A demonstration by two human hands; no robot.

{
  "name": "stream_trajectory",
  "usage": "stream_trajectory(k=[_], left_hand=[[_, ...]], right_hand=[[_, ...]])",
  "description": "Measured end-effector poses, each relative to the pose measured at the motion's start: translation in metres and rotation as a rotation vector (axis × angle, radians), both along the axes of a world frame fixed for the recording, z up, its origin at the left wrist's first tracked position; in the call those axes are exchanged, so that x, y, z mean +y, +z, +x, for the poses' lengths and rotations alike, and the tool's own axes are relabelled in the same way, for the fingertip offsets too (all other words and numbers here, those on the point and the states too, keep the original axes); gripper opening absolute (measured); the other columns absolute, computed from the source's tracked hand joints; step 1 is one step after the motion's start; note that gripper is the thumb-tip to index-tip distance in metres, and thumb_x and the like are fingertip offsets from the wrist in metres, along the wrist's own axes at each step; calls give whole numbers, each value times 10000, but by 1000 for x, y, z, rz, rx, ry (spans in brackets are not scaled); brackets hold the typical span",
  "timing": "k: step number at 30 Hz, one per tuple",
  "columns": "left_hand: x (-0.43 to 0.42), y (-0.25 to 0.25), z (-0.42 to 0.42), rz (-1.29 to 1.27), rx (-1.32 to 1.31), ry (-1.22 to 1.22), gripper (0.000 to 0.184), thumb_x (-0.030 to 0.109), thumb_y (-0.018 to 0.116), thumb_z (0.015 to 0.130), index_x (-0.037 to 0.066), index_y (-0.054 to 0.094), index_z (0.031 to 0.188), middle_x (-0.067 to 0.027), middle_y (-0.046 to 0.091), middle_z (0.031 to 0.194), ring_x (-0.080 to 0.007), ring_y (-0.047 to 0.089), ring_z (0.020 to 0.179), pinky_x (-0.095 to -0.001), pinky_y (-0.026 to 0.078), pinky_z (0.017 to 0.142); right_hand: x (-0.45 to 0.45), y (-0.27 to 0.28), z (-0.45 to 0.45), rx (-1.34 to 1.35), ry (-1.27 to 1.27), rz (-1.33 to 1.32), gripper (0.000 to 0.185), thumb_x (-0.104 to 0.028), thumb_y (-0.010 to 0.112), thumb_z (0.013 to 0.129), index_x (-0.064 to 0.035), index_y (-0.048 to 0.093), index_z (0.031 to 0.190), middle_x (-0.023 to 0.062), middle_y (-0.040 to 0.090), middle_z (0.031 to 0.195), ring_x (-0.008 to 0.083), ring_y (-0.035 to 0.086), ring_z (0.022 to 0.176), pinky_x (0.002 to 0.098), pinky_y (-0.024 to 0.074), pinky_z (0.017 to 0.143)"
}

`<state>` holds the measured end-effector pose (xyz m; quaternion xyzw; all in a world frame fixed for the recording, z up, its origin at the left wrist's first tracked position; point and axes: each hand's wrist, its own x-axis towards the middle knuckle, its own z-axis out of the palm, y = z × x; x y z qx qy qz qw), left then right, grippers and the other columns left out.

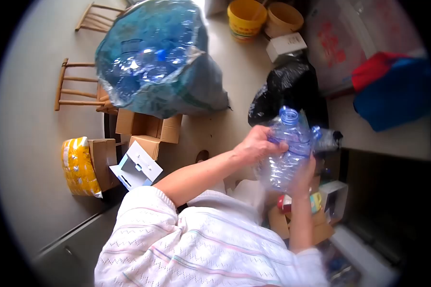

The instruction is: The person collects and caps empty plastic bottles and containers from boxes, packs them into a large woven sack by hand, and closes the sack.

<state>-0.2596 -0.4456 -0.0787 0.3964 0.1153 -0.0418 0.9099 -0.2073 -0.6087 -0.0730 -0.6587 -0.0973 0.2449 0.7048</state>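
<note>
A clear, bluish plastic bottle point(287, 165) is held upright in front of me, with its uncapped mouth facing up. My left hand point(261, 143) is closed on the upper part of it, thumb across the front. From the other side, my right hand point(305, 176) grips its lower body; this hand is slightly blurred and its fingers are mostly hidden behind the bottle. Just beyond it, another clear bottle point(329, 139) lies tilted sideways; I cannot tell whether it touches my right hand. A black plastic bag point(292, 88) stands behind the held bottle.
A large woven sack point(201, 86) full of clear bottles stands ahead left, near wooden chairs point(79, 91). Open cardboard boxes point(170, 130) and a yellow-wrapped parcel point(79, 165) are left. Ahead are a yellow bucket point(245, 19) and white box point(286, 47); blue cloth point(392, 98) lies right.
</note>
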Motion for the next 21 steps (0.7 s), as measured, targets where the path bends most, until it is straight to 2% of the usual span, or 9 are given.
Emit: stream_trajectory(k=[1, 3, 6, 9, 11, 12, 15, 17, 21], left_hand=[[33, 15, -10, 29, 7, 57, 236, 61, 694, 753, 17, 659, 983, -9, 649, 862, -60, 560, 754, -210, 456, 723], [93, 48, -25, 112, -34, 191, 250, 73, 698, 751, 34, 657, 995, -4, 649, 894, -59, 569, 772, -215, 464, 731], [184, 103, -63, 336, -87, 315, 320, 229, 754, 713, 36, 637, 939, -21, 646, 862, -83, 586, 760, -232, 468, 732], [255, 110, -91, 509, -20, 542, 464, 277, 754, 709, 22, 578, 1055, -17, 612, 821, -80, 575, 688, -220, 473, 616], [288, 106, -106, 490, 18, 684, 514, 237, 732, 731, -10, 512, 1125, -52, 609, 844, -104, 600, 679, -221, 495, 559], [303, 104, -116, 479, 40, 708, 537, 221, 726, 736, -15, 488, 1155, -67, 608, 857, -114, 607, 696, -229, 502, 547], [326, 80, -130, 571, 218, 830, 640, 181, 707, 746, -30, 380, 1254, -103, 598, 913, -138, 615, 731, -252, 515, 525], [336, 58, -143, 655, 360, 876, 792, 164, 704, 744, -33, 227, 1345, -123, 579, 978, -139, 610, 752, -260, 521, 527], [321, 58, -153, 793, 420, 978, 766, 103, 665, 742, 13, 231, 1367, -132, 582, 1012, -137, 594, 797, -262, 507, 626]], right_hand=[[45, 32, -6, 68, -22, -29, 458, -421, 407, 931, 4, 550, 1018, 52, 608, 918, 103, 569, 810, 239, 464, 721], [110, 35, 6, -22, 93, 103, 484, -459, 402, 923, -5, 567, 966, 28, 605, 848, 90, 555, 782, 225, 447, 722], [209, 78, 13, -180, 317, 141, 520, -509, 460, 879, -6, 570, 955, -10, 570, 814, 45, 496, 716, 189, 413, 664], [293, 103, 30, -363, 380, 108, 573, -550, 556, 805, 5, 572, 947, -20, 540, 740, 38, 492, 597, 183, 401, 505], [342, 100, 50, -541, 484, -1, 683, -632, 558, 748, 20, 578, 952, 27, 590, 772, 76, 550, 628, 211, 439, 559], [367, 94, 61, -663, 506, -124, 720, -655, 540, 742, 15, 572, 1003, 101, 630, 865, 170, 615, 742, 291, 481, 673], [428, 67, 76, -1063, 457, -341, 701, -608, 564, 757, -1, 538, 1108, 154, 629, 975, 255, 615, 900, 363, 465, 810], [447, 56, 78, -1015, 637, -407, 667, -535, 603, 760, -17, 503, 1168, 167, 613, 1036, 285, 585, 981, 378, 438, 869], [456, 61, 85, -934, 849, -491, 585, -328, 666, 745, -51, 475, 1224, 134, 642, 985, 261, 607, 947, 347, 442, 873]])
